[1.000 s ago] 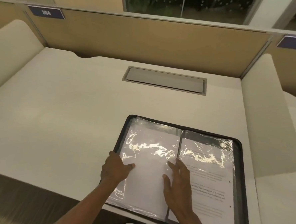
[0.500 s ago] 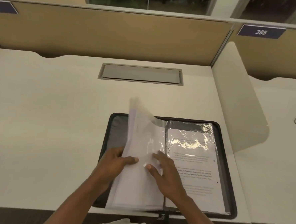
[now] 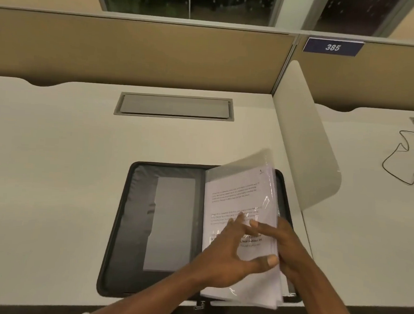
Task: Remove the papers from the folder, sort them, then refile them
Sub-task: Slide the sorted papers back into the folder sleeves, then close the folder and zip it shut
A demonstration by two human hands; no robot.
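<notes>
**Desk** (image 3: 54,171): pale top. It is closed at the back by a tan partition (image 3: 158,56) and on the right by a rounded white divider (image 3: 299,138). A broad stretch of surface lies left of the folder, and another runs between it and the grey hatch (image 3: 174,106) set into the top near the partition.

**Folder** (image 3: 136,225): black, zip-edged, lying open and flat. Its near edge is at the desk's front edge, its right edge is just beside the divider's foot, and the zip pull (image 3: 200,304) hangs over the front. The left half shows grey lining with a flat grey pocket.

**Papers** (image 3: 235,195): a stack of printed sheets in clear sleeves on the folder's right half. The outer edge is raised and fanned.

**Left hand** (image 3: 229,253): reaches across to the stack, fingers spread wide on the top sheet, thumb against the stack's outer edge.

**Right hand** (image 3: 290,247): grips the papers' outer edge with one digit over the top sheet; the rest is hidden behind the stack.

**Number plate** (image 3: 332,47): blue, reads 385.
</notes>
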